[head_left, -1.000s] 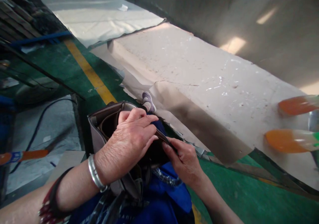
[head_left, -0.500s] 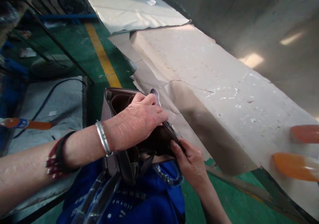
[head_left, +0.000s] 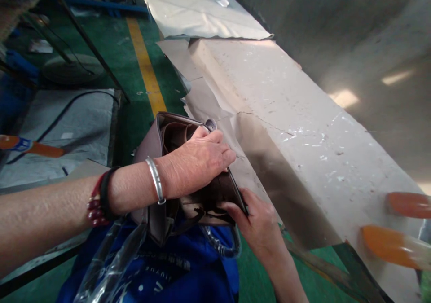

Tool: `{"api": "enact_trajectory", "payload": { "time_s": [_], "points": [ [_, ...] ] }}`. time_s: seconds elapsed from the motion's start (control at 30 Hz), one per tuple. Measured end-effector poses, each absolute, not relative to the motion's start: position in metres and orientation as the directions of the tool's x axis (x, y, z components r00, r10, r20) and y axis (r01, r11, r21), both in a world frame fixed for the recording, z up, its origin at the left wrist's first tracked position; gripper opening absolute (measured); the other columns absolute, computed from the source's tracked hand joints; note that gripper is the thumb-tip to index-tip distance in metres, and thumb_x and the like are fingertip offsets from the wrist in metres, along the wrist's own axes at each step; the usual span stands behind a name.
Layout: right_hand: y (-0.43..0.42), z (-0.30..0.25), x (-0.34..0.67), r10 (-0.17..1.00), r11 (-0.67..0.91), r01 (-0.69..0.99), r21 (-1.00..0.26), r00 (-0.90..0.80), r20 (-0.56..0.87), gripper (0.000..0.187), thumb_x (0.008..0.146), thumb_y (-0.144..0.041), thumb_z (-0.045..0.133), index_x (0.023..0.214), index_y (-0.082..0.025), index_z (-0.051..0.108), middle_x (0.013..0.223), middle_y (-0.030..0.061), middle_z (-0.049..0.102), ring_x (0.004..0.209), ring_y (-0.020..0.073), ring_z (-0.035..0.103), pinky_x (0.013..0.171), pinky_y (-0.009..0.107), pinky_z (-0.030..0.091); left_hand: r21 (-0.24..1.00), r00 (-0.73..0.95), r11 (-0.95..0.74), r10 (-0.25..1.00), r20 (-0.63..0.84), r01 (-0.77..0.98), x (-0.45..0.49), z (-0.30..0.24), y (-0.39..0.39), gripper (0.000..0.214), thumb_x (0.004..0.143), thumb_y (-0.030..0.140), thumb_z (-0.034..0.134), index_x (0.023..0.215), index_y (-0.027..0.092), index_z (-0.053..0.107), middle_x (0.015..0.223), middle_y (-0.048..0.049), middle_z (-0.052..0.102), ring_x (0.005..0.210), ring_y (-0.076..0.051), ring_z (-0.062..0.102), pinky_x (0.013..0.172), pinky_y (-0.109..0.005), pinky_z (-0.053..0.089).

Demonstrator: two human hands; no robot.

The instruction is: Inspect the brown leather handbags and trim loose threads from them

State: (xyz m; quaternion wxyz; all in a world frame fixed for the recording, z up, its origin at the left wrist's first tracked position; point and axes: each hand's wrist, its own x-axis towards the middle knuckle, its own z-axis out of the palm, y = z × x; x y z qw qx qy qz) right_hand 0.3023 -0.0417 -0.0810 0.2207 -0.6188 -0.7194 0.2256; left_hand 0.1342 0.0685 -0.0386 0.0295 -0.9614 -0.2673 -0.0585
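A brown leather handbag [head_left: 158, 141] rests open on my lap, over blue cloth [head_left: 188, 271] and clear plastic film [head_left: 111, 267]. My left hand [head_left: 198, 164] lies across the bag's open top, fingers bent over its far rim and closed on it. A silver bangle and dark bead bracelets circle that wrist. My right hand [head_left: 259, 224] grips the bag's near right corner from below, thumb pressed on the edge. The bag's dark brown lining shows behind my left hand.
A long table covered in pale, scuffed paper [head_left: 289, 114] runs diagonally on the right. Two orange-tipped objects [head_left: 393, 244] lie blurred at its right end. Green floor with a yellow line [head_left: 144, 65] stretches left, with a grey mat [head_left: 67, 128] and a black cable.
The view has swung so the bag sits higher and more central. My left hand slid further across the bag's opening; my right hand shifted down to its lower corner.
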Motion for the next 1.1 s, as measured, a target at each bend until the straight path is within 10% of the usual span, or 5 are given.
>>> {"api": "enact_trajectory", "payload": {
  "time_s": [0.4, 0.73, 1.1],
  "points": [
    [-0.036, -0.075, 0.285, 0.963, 0.214, 0.956, -0.202, -0.172, 0.207, 0.043, 0.097, -0.033, 0.026, 0.064, -0.021, 0.050, 0.048, 0.0008, 0.054, 0.039, 0.0146, 0.052, 0.043, 0.028, 0.030, -0.020, 0.837, -0.841, 0.535, 0.113, 0.541, 0.138, -0.040, 0.068, 0.010, 0.086, 0.021, 0.051, 0.078, 0.016, 0.055, 0.078, -0.0051, 0.060, 0.082, -0.025, 0.050, 0.066, -0.039, 0.032],
    [-0.034, -0.096, 0.295, 0.954, 0.262, 0.902, -0.343, -0.188, 0.234, 0.039, 0.096, -0.027, 0.031, 0.060, -0.020, 0.046, 0.049, -0.0013, 0.048, 0.042, 0.0117, 0.047, 0.047, 0.026, 0.028, 0.106, 0.839, -0.844, 0.536, 0.098, 0.527, 0.116, -0.028, 0.079, 0.011, 0.079, 0.030, 0.062, 0.074, 0.021, 0.063, 0.109, -0.0055, 0.059, 0.102, -0.030, 0.045, 0.080, -0.045, 0.035],
    [-0.031, -0.097, 0.302, 0.957, 0.283, 0.848, -0.448, -0.220, 0.187, 0.036, 0.094, -0.027, 0.034, 0.059, -0.022, 0.039, 0.050, -0.0034, 0.042, 0.042, 0.0102, 0.039, 0.046, 0.024, 0.028, 0.110, 0.806, -0.800, 0.592, -0.009, 0.589, 0.120, -0.028, 0.096, 0.011, 0.083, 0.026, 0.055, 0.077, 0.023, 0.063, 0.093, -0.0015, 0.064, 0.097, -0.028, 0.046, 0.079, -0.044, 0.030]
  ]
}}
